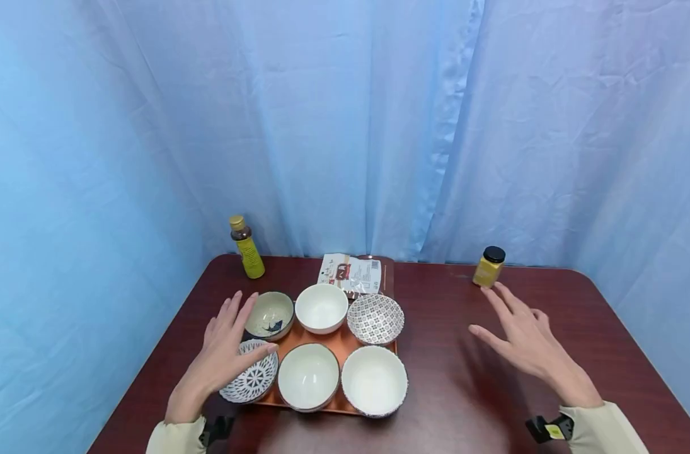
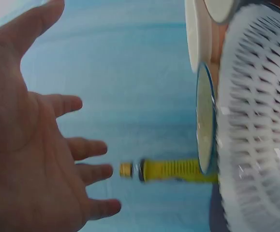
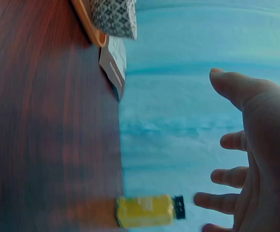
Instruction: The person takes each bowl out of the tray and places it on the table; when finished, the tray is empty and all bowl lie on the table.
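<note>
My left hand (image 1: 222,356) hovers over the left side of a group of bowls, fingers extended and holding nothing. Below it is a black-and-white patterned bowl (image 1: 254,381), partly hidden by the hand; a greenish bowl with a blue motif (image 1: 270,315) lies just beyond. In the left wrist view the palm (image 2: 28,145) faces the bowls with fingers spread. On the right, my right hand (image 1: 529,340) is held above the table, fingers spread and nothing in it. Its fingertips overlap the bottom of a yellow jar with a black lid (image 1: 488,268) in the head view.
An orange tray (image 1: 292,340) carries the bowls, including a white bowl (image 1: 322,308), a patterned bowl (image 1: 375,318) and two front bowls. Behind them lies a white-and-brown packet (image 1: 350,274). A yellow-green bottle (image 1: 248,249) stands at the back left. Blue curtains (image 1: 333,126) surround the dark table (image 1: 441,378).
</note>
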`<state>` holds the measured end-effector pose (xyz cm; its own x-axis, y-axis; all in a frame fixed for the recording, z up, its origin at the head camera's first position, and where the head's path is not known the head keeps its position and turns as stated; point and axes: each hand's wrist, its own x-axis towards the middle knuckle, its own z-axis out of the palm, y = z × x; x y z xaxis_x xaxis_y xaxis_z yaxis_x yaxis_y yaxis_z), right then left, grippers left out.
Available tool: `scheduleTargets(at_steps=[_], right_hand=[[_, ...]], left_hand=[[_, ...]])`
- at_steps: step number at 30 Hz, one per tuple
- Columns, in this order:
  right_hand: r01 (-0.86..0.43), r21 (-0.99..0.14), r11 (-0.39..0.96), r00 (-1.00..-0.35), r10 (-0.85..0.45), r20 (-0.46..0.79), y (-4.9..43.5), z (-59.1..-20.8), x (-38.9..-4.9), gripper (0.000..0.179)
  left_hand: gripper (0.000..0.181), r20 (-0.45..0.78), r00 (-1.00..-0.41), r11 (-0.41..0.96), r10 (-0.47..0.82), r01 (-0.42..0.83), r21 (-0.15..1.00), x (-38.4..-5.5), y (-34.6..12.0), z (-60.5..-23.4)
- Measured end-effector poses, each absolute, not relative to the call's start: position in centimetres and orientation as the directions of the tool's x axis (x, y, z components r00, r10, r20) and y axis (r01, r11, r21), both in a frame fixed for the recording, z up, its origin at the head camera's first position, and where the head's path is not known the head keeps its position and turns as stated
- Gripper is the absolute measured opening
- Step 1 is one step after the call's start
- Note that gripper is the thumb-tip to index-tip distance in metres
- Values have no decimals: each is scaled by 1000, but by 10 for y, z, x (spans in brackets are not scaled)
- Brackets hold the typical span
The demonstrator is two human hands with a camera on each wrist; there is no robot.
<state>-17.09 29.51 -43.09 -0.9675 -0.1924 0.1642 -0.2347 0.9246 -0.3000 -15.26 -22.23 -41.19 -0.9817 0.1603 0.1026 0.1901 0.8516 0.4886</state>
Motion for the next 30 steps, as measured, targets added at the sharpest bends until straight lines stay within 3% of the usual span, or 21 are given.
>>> scheduleTargets(at_steps=[6,13,22,26,30], right_hand=[[-217,-415,884,-976,-199,86,273,-444,-181,83],[-266,-608,748,-962,-248,117,246,-477,-197,74],[-50,-914,402,-966,-251,-57,214,-503,-216,68],[30,-968,249,-957,-273,-99,203,-510,-221,69],[41,-981,189,-947,-305,-99,195,-516,-224,69]], left_hand=[[103,25,-990,780,135,122,614,-140,-245,-431],[108,-34,-993,672,115,52,738,-138,-260,-468],[115,-75,-993,626,93,-1,780,-134,-265,-488],[120,-113,-991,593,75,-47,804,-134,-267,-491],[122,-112,-990,556,82,-48,830,-132,-269,-498]])
